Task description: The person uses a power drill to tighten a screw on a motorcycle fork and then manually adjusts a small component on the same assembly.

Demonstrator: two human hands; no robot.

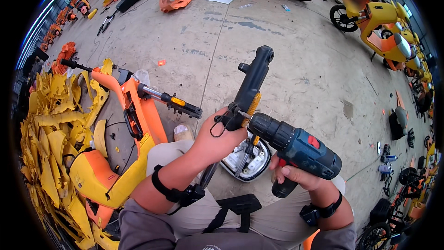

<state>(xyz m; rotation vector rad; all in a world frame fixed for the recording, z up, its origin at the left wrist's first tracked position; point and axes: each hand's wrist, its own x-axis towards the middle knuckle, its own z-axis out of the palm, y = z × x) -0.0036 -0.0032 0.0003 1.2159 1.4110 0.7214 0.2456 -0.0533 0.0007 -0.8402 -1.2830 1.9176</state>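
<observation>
Clamping a black fork leg [253, 76] in left hand [222, 134], holding it tilted above concrete floor [314, 74], gripping cordless drill [303, 148] in right hand [296, 176] and pointing bit [243, 115] at leg's side.

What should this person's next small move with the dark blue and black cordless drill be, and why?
Perhaps check that the thin metal bit sits squarely before spinning it. The right hand grips the dark blue and black cordless drill, and its bit points at the long black part held in the left hand. Whether the bit is seated is too small to tell.
</observation>
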